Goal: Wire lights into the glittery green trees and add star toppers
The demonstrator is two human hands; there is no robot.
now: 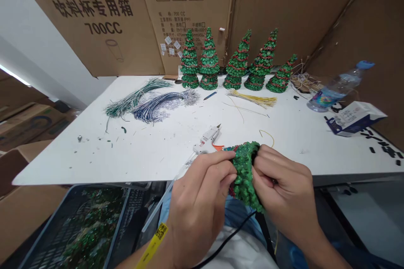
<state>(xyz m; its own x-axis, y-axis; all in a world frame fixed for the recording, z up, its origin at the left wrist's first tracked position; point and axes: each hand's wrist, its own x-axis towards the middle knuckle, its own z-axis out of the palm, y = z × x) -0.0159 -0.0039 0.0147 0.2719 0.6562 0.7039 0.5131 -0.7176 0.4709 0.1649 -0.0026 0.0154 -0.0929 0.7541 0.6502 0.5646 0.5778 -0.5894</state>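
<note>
A small green glittery Christmas tree [244,172] with red trim lies on its side between my hands, above my lap at the table's front edge. My left hand [202,193] is closed around its narrower part, thumb and fingers pressed on the surface. At its hollow base, my right hand [284,189] is closed, with curled fingers at the opening and thumb against the rim. Whether those fingers also hold something inside is hidden. Just beyond the tree, a white hot glue gun [208,135] with an orange trigger lies on the table, a clear glue stick [167,191] trailing from it.
Several finished trees [208,61] stand along the back of the white table [94,151]. Bundles of green wire [139,96], blue wire [160,103] and yellow wire [252,98] lie before them. A water bottle [336,88] and carton [356,118] are right; a crate [74,227] sits lower left.
</note>
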